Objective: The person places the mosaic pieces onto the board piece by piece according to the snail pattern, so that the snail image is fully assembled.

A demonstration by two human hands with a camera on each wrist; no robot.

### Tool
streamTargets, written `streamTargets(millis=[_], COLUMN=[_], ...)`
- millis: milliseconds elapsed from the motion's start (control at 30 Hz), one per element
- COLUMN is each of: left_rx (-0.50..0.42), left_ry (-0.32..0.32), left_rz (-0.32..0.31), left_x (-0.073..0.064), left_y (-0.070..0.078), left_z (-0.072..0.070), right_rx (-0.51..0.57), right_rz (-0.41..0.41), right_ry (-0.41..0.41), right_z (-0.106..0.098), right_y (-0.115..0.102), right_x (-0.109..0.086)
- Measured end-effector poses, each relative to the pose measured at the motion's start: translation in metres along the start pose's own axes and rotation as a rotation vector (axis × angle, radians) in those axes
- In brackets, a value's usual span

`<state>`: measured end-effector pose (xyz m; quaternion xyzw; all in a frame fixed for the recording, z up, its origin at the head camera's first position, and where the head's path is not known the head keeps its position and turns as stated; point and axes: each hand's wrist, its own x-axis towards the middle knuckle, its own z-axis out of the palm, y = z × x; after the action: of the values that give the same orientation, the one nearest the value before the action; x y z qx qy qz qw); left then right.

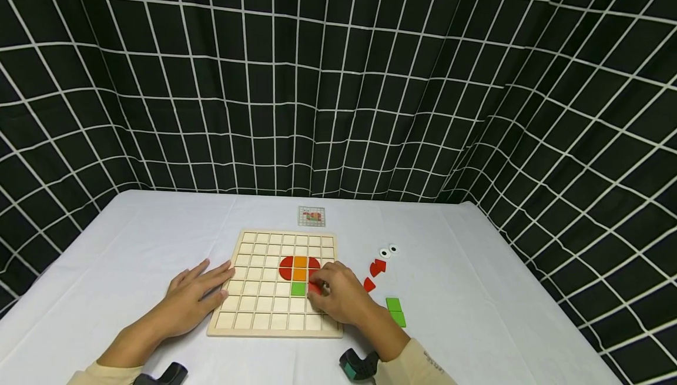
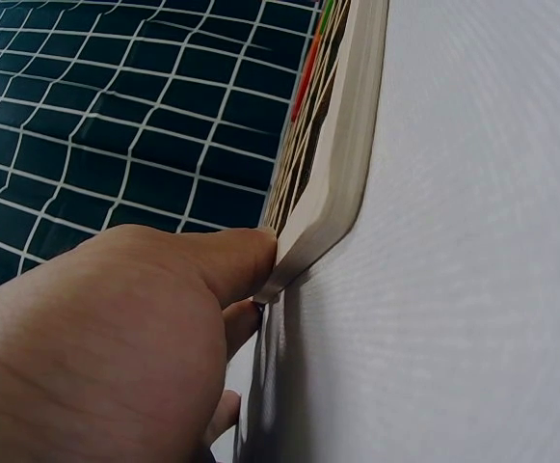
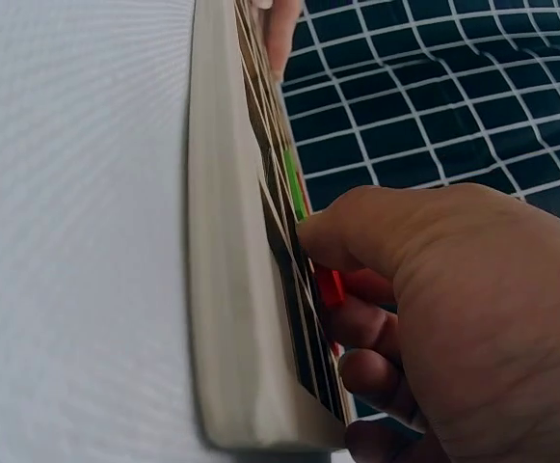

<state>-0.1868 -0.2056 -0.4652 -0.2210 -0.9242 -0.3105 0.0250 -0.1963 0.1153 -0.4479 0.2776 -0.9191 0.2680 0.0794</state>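
Observation:
A pale wooden grid board (image 1: 254, 303) lies on the table. My left hand (image 1: 193, 297) rests at its left edge, fingers extended, with the thumb touching the frame in the left wrist view. At the board's right side, my right hand (image 1: 341, 294) pinches a small red piece (image 3: 330, 287) low over the grid. That piece sits just right of a green square (image 1: 298, 289) set in a cell. Above the green square are two orange squares (image 1: 300, 274), with red curved pieces (image 1: 286, 268) to their left and another red piece (image 1: 314, 263) to their right, partly behind my hand.
Right of the board lie two eye discs (image 1: 384, 253), loose red pieces (image 1: 369, 284) and two green squares (image 1: 395, 312). A small pattern card (image 1: 311, 216) lies beyond the board. A black grid-lined curtain (image 1: 285, 79) stands behind the white table (image 1: 476, 314).

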Motion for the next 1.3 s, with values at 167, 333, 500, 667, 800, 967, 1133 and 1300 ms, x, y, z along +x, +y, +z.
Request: streamTargets(millis=[167, 333, 500, 667, 800, 967, 1133, 1300], left_rx=[0.001, -0.001, -0.002, 0.0, 0.003, 0.001, 0.004, 0.005], left_ry=[-0.002, 0.0, -0.004, -0.001, 0.004, 0.004, 0.007, 0.007], left_rz=[0.005, 0.007, 0.007, 0.006, 0.007, 0.006, 0.004, 0.007], left_x=[0.0003, 0.0003, -0.0002, 0.0003, 0.0005, 0.0008, 0.0008, 0.0005], left_y=[-0.0011, -0.0024, -0.0017, -0.0009, -0.0005, -0.0007, -0.0011, -0.0012], left_z=[0.0005, 0.0009, 0.0005, -0.0002, -0.0008, -0.001, -0.0003, 0.0002], right_rx=[-0.005, 0.005, 0.009, 0.009, 0.008, -0.006, -0.003, 0.022], right_rz=[0.018, 0.033, 0.042, 0.047, 0.045, 0.029, 0.014, 0.032], right_ry=[0.0, -0.005, -0.012, -0.01, 0.0, 0.02, 0.038, 0.033], right_z=[0.0012, 0.0015, 0.0012, 0.0007, 0.0006, 0.0014, 0.002, 0.001], right_y=[-0.0012, -0.0017, -0.0022, -0.0028, -0.0031, -0.0022, -0.0011, -0.0013], right_x=[0.0006, 0.0011, 0.0007, 0.0004, 0.0005, 0.0005, 0.0003, 0.0001])
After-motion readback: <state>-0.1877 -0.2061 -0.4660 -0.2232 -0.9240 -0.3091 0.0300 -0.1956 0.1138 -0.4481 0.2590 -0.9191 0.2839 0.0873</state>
